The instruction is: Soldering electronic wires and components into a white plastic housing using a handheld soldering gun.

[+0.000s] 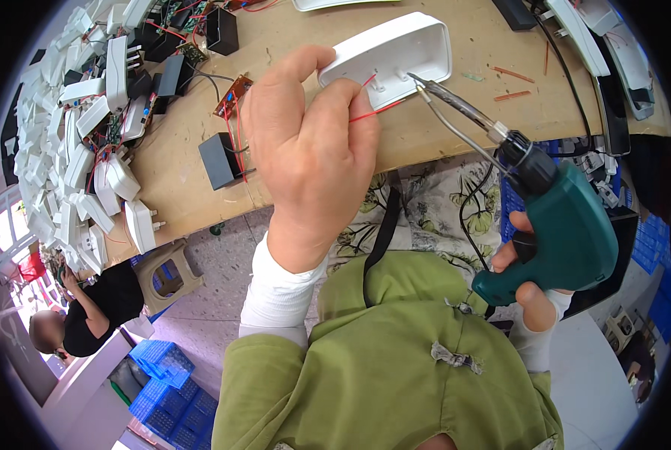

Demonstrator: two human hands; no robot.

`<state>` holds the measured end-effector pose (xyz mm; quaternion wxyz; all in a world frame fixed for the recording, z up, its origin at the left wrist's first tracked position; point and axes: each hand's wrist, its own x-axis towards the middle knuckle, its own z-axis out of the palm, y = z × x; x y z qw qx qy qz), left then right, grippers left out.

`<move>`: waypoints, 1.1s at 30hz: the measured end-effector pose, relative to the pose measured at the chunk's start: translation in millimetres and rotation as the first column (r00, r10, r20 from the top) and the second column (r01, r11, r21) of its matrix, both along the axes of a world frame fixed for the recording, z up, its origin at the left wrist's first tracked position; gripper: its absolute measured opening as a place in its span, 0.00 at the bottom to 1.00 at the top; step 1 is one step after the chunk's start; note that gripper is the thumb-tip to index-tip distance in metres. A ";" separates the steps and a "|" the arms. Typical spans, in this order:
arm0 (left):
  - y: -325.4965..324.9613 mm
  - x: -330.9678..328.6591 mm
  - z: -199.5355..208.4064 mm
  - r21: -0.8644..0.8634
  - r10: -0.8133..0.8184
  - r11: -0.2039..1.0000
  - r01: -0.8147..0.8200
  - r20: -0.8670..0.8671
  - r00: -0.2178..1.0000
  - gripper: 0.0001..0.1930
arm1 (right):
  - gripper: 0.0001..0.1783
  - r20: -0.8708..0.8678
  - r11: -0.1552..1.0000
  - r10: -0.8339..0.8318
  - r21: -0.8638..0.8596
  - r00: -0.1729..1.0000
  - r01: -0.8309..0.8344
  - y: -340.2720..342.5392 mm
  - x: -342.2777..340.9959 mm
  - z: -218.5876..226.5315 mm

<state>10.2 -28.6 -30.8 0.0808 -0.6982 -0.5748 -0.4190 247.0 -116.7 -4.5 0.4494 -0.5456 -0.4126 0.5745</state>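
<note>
At the tan table (463, 139), your right hand (529, 296) grips the heavier-looking green soldering gun (579, 229), while your left hand (309, 154) holds the white shell (418, 46) above the tabletop by its left end — probably light and stiff — pinching the red wire (384, 109).

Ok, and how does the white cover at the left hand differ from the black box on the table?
The white cover looks longer than the black box. The left hand holds the cover, while no hand touches the box. The cover has rounded corners, the box sharper ones. Both have red wire close by.
</note>
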 end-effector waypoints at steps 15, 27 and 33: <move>7.0 -3.3 -4.9 0.040 -0.017 0.999 0.019 -0.061 0.998 0.06 | 0.39 0.006 1.000 -0.030 0.000 1.000 0.030 14.7 -12.9 1.9; 6.4 -2.8 -6.7 0.045 -0.028 0.999 0.031 -0.054 0.998 0.07 | 0.39 0.041 0.999 -0.026 -0.018 0.999 0.027 17.5 -14.8 5.1; 6.0 -2.5 -6.9 0.037 -0.016 0.999 0.018 -0.042 0.999 0.07 | 0.40 0.021 1.000 -0.014 -0.005 1.000 0.014 17.4 -14.3 2.5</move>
